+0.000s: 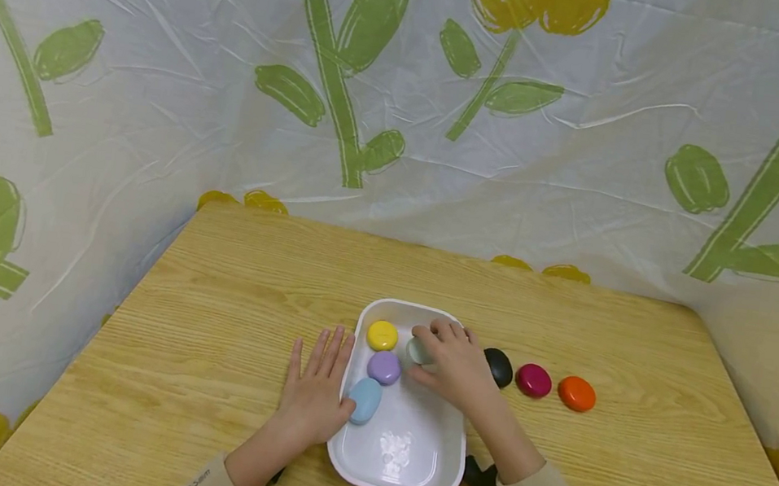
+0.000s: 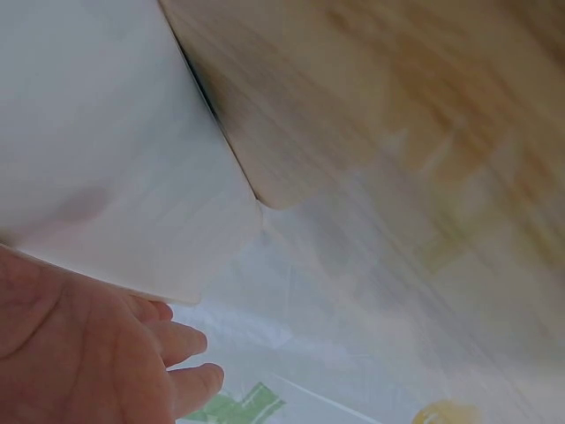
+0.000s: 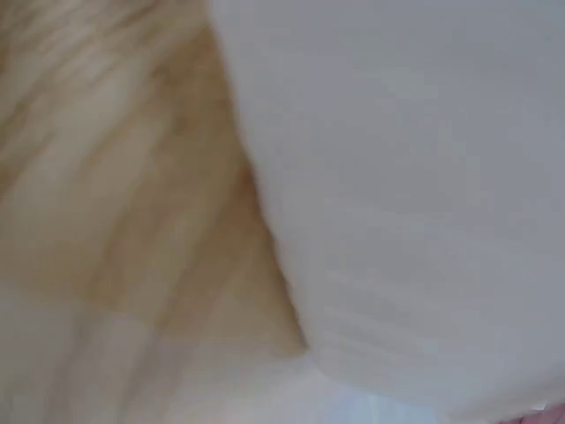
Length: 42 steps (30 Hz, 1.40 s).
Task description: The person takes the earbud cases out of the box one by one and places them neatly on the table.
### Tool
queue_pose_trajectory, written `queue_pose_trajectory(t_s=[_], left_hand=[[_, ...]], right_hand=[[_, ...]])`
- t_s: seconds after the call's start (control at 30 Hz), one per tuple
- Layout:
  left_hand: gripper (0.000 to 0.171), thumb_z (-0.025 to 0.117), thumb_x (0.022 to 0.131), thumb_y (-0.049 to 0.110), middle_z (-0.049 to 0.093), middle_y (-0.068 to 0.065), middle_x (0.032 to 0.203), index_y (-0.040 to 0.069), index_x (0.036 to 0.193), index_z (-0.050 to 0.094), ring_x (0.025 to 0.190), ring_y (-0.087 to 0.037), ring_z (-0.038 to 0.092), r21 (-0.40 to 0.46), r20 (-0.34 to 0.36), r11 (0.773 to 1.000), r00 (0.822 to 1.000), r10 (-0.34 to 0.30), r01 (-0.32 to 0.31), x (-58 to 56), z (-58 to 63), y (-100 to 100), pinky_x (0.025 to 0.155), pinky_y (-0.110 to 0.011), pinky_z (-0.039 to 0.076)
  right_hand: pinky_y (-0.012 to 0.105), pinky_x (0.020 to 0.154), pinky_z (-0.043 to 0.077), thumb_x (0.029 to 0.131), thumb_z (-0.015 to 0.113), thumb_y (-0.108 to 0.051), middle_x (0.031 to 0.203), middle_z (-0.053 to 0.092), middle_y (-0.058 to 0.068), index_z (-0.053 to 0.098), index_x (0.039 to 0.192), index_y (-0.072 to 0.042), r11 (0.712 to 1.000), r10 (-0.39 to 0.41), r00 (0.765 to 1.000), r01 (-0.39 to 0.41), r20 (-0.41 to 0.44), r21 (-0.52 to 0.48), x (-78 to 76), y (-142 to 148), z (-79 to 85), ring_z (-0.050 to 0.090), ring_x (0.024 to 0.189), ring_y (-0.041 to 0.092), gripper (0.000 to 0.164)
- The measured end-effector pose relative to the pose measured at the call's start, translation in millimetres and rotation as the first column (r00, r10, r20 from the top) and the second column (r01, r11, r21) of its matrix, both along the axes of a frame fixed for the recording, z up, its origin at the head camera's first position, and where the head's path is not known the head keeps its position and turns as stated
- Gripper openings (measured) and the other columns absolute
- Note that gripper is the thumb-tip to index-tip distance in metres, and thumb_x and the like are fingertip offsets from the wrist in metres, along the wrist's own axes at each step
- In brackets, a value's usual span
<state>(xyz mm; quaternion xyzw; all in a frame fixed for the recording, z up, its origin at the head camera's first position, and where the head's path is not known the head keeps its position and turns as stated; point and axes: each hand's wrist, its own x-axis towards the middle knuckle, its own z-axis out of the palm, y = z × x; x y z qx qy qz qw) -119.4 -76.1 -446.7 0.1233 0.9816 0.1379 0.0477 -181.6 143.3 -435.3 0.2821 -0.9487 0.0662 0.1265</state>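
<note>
A white rectangular tray point(image 1: 390, 485) lies on the wooden table. My left hand point(image 1: 315, 404) is against its left side, fingers straight and thumb over the rim beside a light blue smooth stone point(image 1: 364, 401). In the left wrist view, the left palm and fingers point(image 2: 97, 353) show along the tray's white wall point(image 2: 124, 159). Over the tray's far right corner, my right hand point(image 1: 456, 365) holds a pale green stone point(image 1: 417, 351), partly hidden under its curled fingers. A yellow stone point(image 1: 382, 336) and a purple stone point(image 1: 384, 367) lie in the tray's left half.
Right of the tray a black stone point(image 1: 498, 368), a magenta stone point(image 1: 534, 381) and an orange stone point(image 1: 576, 394) form a row on the table point(image 1: 252, 274). Beneath the right forearm a black object point(image 1: 479, 476) shows partly. A flower-patterned sheet point(image 1: 181, 84) hangs behind and beside the table.
</note>
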Motion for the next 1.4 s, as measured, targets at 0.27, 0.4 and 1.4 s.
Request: queue_pose_trajectory(t_s=[0.27, 0.4, 1.4], left_hand=[[0.078, 0.050, 0.080, 0.029, 0.009, -0.012, 0.153, 0.006, 0.147, 0.016, 0.140, -0.030, 0.004, 0.016, 0.003, 1.000, 1.000, 0.006, -0.006, 0.5, -0.1, 0.4, 0.108, -0.054, -0.004], [0.078, 0.049, 0.080, 0.028, 0.008, -0.012, 0.153, 0.006, 0.147, 0.015, 0.140, -0.029, 0.003, 0.019, 0.006, 1.000, 1.000, 0.007, -0.007, 0.1, -1.6, 0.2, 0.108, -0.053, -0.006], [0.078, 0.048, 0.079, 0.027, 0.009, -0.012, 0.153, 0.006, 0.147, 0.015, 0.140, -0.030, 0.004, 0.023, -0.009, 1.000, 1.000, 0.001, 0.000, -2.0, -3.8, -1.3, 0.108, -0.054, -0.004]], right_hand=[[0.052, 0.083, 0.041, 0.074, 0.070, -0.032, 0.103, 0.054, 0.012, 0.058, 0.111, -0.016, 0.989, -0.131, 0.991, 0.133, 0.026, -0.072, 14.8, 23.6, 25.6, 0.050, 0.095, 0.033, 0.043], [0.056, 0.082, 0.040, 0.074, 0.069, -0.029, 0.105, 0.054, 0.015, 0.058, 0.112, -0.014, 0.977, -0.183, 0.982, 0.187, 0.054, -0.098, 21.3, 39.0, 30.5, 0.050, 0.096, 0.035, 0.042], [0.047, 0.062, 0.045, 0.068, 0.071, -0.027, 0.088, 0.054, 0.010, 0.060, 0.104, -0.013, 0.955, -0.293, 0.916, 0.292, 0.275, 0.045, 50.3, 75.6, -17.1, 0.048, 0.073, 0.024, 0.040]])
